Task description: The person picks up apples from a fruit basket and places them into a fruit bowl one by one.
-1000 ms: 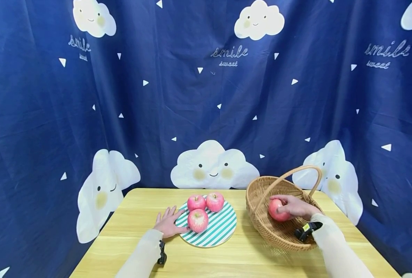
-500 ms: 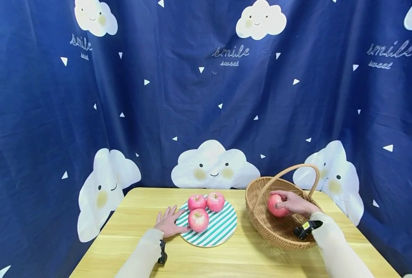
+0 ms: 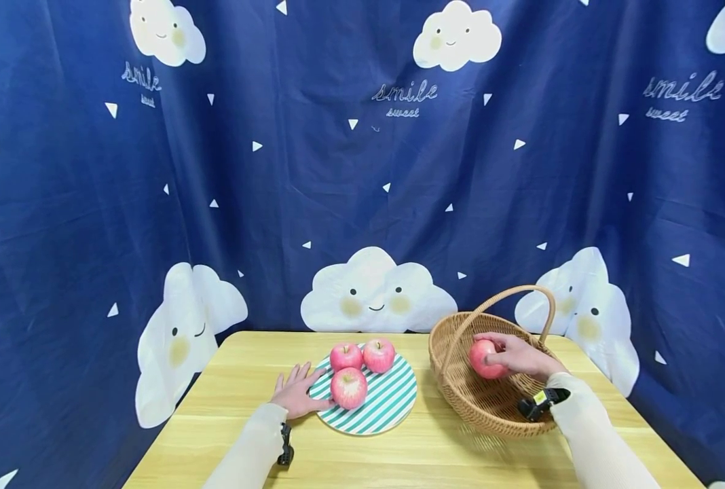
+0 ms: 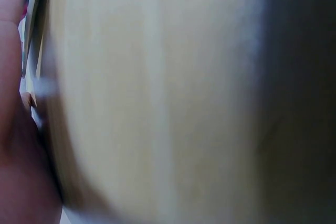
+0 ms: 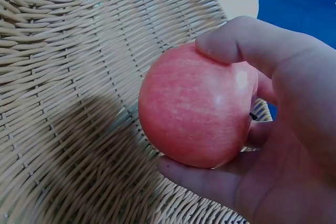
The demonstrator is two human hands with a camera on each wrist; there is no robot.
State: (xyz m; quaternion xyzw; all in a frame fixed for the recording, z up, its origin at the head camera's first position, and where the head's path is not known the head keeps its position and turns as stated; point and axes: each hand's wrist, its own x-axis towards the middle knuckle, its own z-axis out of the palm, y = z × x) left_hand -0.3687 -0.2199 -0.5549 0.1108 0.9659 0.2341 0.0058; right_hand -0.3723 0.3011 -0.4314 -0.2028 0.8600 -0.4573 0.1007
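Note:
A pinkish-red apple (image 5: pixel 194 108) is gripped by my right hand (image 3: pixel 518 358) inside the wicker basket (image 3: pixel 460 401), thumb on one side and fingers round the other. In the right wrist view the apple casts a shadow on the woven wall. My left hand (image 3: pixel 298 395) lies with spread, straight fingers at the left edge of a round board (image 3: pixel 393 407) with green and white stripes. Its thumb reaches close to the front apple (image 3: pixel 349 388); whether they touch I cannot tell. Two more apples, one at back left (image 3: pixel 345 356) and one at back right (image 3: pixel 379 355), sit on the board.
The wooden table (image 3: pixel 362 465) carries the board at the middle and the basket on the right. A tall arched handle (image 3: pixel 503 295) rises over the basket's opening. Behind the table hangs a dark blue curtain (image 3: pixel 313 190) with white clouds.
The basket and its handle have shifted slightly to the left. My right hand and the apple have moved slightly up and left. My left hand and the board's apples have stayed in place.

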